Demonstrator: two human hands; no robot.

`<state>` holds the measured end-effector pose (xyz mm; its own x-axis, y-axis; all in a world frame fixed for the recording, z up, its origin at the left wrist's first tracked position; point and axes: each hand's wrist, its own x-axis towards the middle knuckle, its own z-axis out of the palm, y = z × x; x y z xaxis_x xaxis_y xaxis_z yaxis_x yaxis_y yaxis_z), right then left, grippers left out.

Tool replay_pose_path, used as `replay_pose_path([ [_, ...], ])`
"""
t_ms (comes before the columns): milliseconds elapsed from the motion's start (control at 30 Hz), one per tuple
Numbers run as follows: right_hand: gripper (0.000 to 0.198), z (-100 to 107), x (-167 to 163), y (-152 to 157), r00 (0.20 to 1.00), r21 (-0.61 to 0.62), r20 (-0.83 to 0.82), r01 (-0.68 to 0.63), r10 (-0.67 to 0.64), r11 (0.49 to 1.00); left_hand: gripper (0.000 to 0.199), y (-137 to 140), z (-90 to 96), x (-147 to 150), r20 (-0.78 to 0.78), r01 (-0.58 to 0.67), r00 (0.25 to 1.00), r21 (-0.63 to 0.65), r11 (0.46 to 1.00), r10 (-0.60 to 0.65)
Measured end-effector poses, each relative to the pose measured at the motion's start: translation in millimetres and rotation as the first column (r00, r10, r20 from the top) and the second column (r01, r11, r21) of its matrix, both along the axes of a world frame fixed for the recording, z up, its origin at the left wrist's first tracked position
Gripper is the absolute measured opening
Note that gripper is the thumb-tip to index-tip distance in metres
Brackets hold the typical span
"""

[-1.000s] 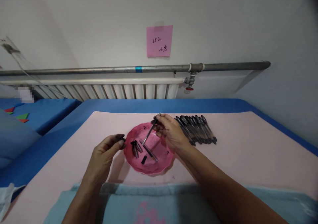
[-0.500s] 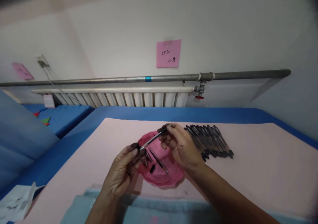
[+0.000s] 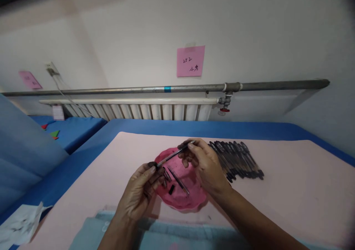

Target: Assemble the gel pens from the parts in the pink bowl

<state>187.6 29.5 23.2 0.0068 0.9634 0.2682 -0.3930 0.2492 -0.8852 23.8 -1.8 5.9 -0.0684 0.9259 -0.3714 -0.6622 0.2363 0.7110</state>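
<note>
A slim pen (image 3: 171, 156) with a clear barrel is held slantwise between my two hands, above a pink plate. My left hand (image 3: 138, 189) pinches its lower end, the fingertips smudged dark. At the upper end, my right hand (image 3: 203, 163) grips the pen near its tip; a pale pointed end shows past the thumb. Below, the pink plate (image 3: 184, 205) with a wavy rim holds a loose pen part (image 3: 179, 181), a small black cap (image 3: 171, 189) and a few small pieces partly hidden by my left fingers.
Right of the plate lies a row of several black-capped pens (image 3: 238, 159) on the pink table cover (image 3: 291, 191). A light blue cloth (image 3: 166, 235) lies along the near edge, and stained white paper (image 3: 20, 222) at the left. Behind are a radiator (image 3: 155, 111) and a pipe (image 3: 124, 91).
Both hands keep the pen in nearly the same pose. A pale pointed end now shows past my right thumb. The whole view has shifted slightly.
</note>
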Motion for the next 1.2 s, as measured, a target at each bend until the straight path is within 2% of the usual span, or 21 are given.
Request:
replay_pose_path([
  [167,0.010,4.6,-0.2,-7.1,0.982,0.110,0.180,0.030,-0.050,0.993,0.012,0.2,-2.1,-0.4,-0.029,-0.002,1.000,0.011,1.000,0.002],
  [367,0.016,3.0,1.3,-2.5,0.975,0.015,0.220,0.014,-0.017,1.000,0.012,1.8,-5.6,-2.1,-0.049,-0.006,0.999,0.039,0.999,0.008],
  [800,0.017,-3.8,-6.9,-0.4,0.983,-0.178,-0.033,-0.186,0.183,0.966,0.015,0.9,-5.2,-0.6,-0.061,0.019,0.998,0.059,0.998,-0.015],
  [967,0.016,-1.5,-8.7,-3.6,0.987,-0.191,0.068,-0.128,0.144,0.973,0.018,0.7,-7.5,-1.1,-0.092,0.030,0.995,0.056,0.998,-0.025],
  [1200,0.015,-5.2,-10.6,-3.5,0.986,-0.229,0.069,-0.133,0.153,0.964,0.020,-0.1,-6.2,-0.6,-0.134,0.074,0.989,0.073,0.995,-0.063],
])
